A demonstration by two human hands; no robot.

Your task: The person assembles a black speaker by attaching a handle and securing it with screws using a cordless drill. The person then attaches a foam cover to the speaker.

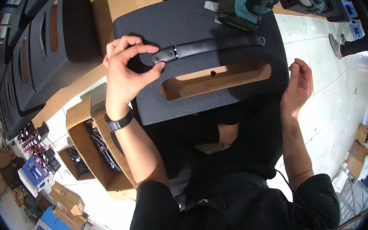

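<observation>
A black textured box (147, 105), like a speaker cabinet, lies before me with a long rounded slot (216, 80) in its upper face. Along the slot's far side runs a black strap handle (217, 45). My left hand (128, 67) grips the handle's left end cap between thumb and fingers; two dark round holes or screw heads show there. Off the box's right edge, my right hand (297, 86) is raised with curled fingers, thumb against forefinger. A tiny dark bit shows at its fingertips, too small to name. A teal and black cordless power tool (253, 8) rests at the box's far right.
More black cabinets (66, 37) with slots stand at the far left on cardboard. Left of my forearm, an open carton (78, 125) holds black handle-like parts, beside a smaller box (75, 163) of dark pieces. Another person's shoe (335, 46) is on the tiled floor at right.
</observation>
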